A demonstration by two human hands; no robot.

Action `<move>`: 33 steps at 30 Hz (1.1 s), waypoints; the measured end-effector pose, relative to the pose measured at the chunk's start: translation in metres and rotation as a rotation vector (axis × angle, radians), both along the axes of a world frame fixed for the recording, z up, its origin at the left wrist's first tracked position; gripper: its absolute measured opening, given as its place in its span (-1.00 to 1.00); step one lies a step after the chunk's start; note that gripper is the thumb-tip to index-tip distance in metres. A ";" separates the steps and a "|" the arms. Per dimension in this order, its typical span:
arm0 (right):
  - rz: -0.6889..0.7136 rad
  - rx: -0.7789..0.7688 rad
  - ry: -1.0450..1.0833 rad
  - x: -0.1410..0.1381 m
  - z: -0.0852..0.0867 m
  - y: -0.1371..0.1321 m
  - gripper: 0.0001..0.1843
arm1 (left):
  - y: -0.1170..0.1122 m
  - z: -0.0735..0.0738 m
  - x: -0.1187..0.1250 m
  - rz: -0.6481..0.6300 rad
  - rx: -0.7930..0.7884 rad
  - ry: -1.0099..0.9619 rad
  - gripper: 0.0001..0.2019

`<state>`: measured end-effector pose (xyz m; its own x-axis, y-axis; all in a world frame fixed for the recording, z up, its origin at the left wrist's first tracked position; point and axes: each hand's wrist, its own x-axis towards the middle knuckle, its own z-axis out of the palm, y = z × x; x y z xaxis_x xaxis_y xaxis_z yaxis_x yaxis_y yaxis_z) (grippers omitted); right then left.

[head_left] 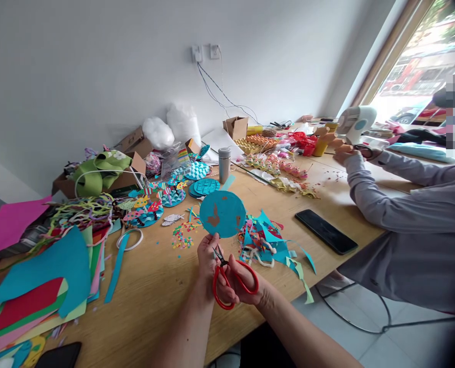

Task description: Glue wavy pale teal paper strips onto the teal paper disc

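Observation:
My left hand pinches the lower edge of a round blue paper disc with brown patches, holding it upright above the wooden table. My right hand grips red-handled scissors, fingers through the loops, blades pointing up toward the disc's bottom edge. Both hands sit close together near the table's front edge.
Blue paper scraps lie right of my hands, a black phone beyond them. Coloured paper sheets pile at the left, finished blue discs and a grey tumbler farther back. A person in a grey sleeve works at the right.

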<state>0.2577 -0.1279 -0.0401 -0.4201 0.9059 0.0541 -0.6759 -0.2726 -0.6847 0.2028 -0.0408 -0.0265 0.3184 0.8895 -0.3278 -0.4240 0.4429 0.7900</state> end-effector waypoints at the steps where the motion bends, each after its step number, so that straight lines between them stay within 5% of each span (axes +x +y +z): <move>1: -0.006 0.008 -0.029 0.001 0.001 -0.003 -0.24 | 0.001 -0.002 0.000 0.016 0.025 -0.003 -0.49; 6: -0.203 0.169 -0.395 0.014 0.031 -0.023 -0.40 | 0.008 -0.010 0.001 0.177 0.169 0.013 -0.55; 10: -0.739 0.163 -0.768 0.023 0.055 -0.023 -0.54 | 0.011 -0.013 0.000 0.272 0.241 0.067 -0.69; 13: -0.933 0.123 -0.938 0.022 0.055 -0.012 -0.55 | 0.012 -0.014 -0.001 0.309 0.274 0.099 -0.76; 22: -1.073 0.085 -0.944 0.024 0.067 0.007 -0.65 | 0.022 0.001 -0.014 0.413 0.292 0.097 -0.73; 33: -1.034 -0.077 -0.999 0.043 0.035 0.021 -0.61 | 0.064 0.069 -0.054 0.414 0.334 -0.095 -0.59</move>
<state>0.3012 -0.1068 -0.0050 0.5831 0.8091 0.0726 0.1556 -0.0235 -0.9875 0.1484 0.0228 0.0429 -0.0660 0.9978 0.0072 -0.5864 -0.0446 0.8088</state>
